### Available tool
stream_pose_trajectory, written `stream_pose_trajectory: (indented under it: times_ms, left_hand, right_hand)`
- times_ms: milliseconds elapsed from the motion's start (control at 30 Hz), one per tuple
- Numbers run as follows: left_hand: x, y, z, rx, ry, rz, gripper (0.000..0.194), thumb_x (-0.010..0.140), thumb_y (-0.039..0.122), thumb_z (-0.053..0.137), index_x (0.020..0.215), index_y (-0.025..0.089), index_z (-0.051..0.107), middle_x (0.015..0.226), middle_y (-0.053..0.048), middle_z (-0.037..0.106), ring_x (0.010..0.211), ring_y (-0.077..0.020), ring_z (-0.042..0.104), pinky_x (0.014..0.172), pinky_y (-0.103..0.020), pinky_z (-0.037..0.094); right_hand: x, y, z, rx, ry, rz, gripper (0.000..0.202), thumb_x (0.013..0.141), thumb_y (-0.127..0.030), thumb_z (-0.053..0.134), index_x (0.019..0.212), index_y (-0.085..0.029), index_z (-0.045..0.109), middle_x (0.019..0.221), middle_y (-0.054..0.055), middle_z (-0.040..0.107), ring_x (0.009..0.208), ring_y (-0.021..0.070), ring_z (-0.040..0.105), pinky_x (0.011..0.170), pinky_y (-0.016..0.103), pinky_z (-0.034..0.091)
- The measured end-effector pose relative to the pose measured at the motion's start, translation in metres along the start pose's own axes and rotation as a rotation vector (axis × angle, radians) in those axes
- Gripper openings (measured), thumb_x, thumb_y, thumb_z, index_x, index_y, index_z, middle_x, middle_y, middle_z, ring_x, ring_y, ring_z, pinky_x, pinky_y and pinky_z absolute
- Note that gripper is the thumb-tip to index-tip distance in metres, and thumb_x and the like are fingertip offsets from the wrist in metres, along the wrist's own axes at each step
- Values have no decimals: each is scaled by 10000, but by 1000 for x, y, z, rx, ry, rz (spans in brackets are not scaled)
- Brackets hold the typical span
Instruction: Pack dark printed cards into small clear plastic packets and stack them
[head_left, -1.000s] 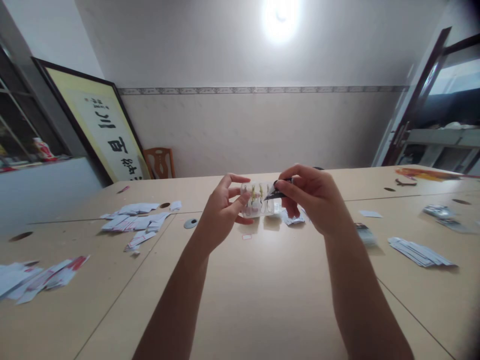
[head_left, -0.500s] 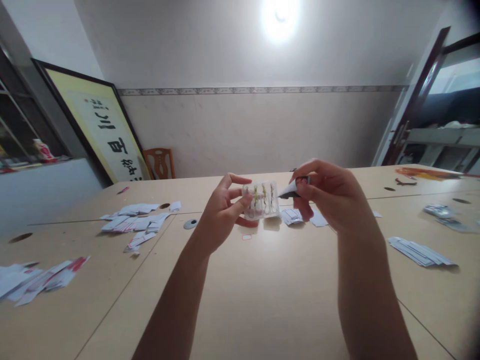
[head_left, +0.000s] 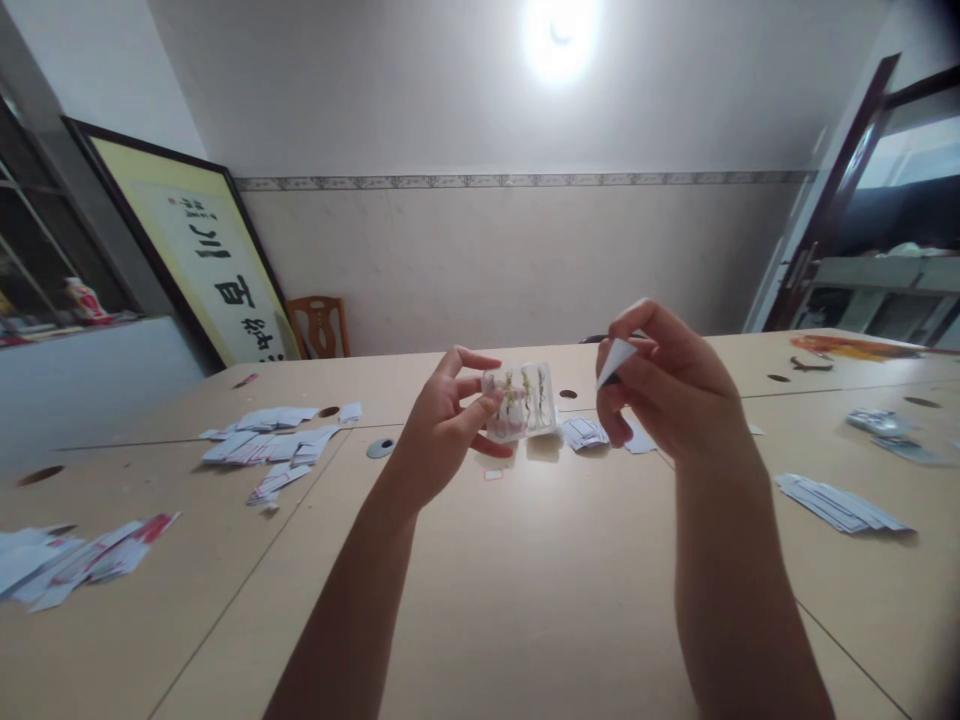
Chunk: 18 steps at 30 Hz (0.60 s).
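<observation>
Several white paper piles point(head_left: 270, 435) lie toward the left edge of the pale, seamed bench point(head_left: 480, 600); past its far left corner, a black-framed scroll point(head_left: 187, 240) leans near a marbled wall point(head_left: 510, 250). The left hand point(head_left: 450, 430) grips a clear, ribbed plastic tray point(head_left: 553, 410) of thin yellowish and dark strands point(head_left: 526, 395), raised toward the far edge's middle. Smooth bench top stretches between the forearms. Apart from the tray, the right hand point(head_left: 671, 390) pinches a pointed white piece point(head_left: 616, 362). A flat paper stack point(head_left: 840, 503) lies toward the right edge.

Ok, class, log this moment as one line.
left hand: holds clear tray of small strands | right hand: pinches white-and-black piece, apart from tray | papers: on table
</observation>
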<state>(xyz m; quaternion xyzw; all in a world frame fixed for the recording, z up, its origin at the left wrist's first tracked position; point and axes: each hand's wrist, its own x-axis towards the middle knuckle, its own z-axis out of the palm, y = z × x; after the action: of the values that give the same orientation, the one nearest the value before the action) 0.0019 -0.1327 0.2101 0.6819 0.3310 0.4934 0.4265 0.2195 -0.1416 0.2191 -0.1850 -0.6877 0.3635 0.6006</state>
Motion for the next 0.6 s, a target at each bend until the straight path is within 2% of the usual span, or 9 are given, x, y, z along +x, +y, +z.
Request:
stream_pose_trajectory:
  times_ms: [233, 400, 467, 600]
  left_hand:
    - [0, 3, 2, -5, 11, 1, 303, 853, 331, 661, 1042, 195, 469, 922, -56, 688, 712, -200, 714, 505, -295, 623]
    - [-1, 5, 2, -3, 5, 8, 299, 855, 324, 662, 1046, 197, 471, 920, -50, 684, 713, -195, 711, 513, -301, 628]
    - [-1, 5, 2, -5, 6, 10, 297, 856, 324, 660, 1044, 197, 469, 918, -50, 685, 715, -195, 710, 519, -303, 630]
    - [-2, 6, 3, -11, 8, 10, 311, 844, 316, 675, 1046, 195, 471, 912, -45, 681, 725, -197, 713, 526, -299, 632]
  right_hand:
    - [-3, -5, 2, 66, -100, -20, 278, 835, -428, 697, 873, -269, 472, 724, -33, 611, 521, 170, 667, 400, 281, 499]
    - [-3, -6, 4, 72, -71, -29, 276, 831, -452, 698, 866, -254, 509, 981, 38, 644, 613, 178, 703, 440, 301, 542]
    - [-3, -7, 4, 57, -36, -48, 255, 822, -424, 717, 843, -247, 534, 955, 31, 641, 581, 157, 686, 442, 299, 545]
    - [-2, -7, 3, 42, 55, -107, 182, 813, -325, 744, 787, -238, 587, 697, -23, 607, 434, 114, 602, 363, 258, 487]
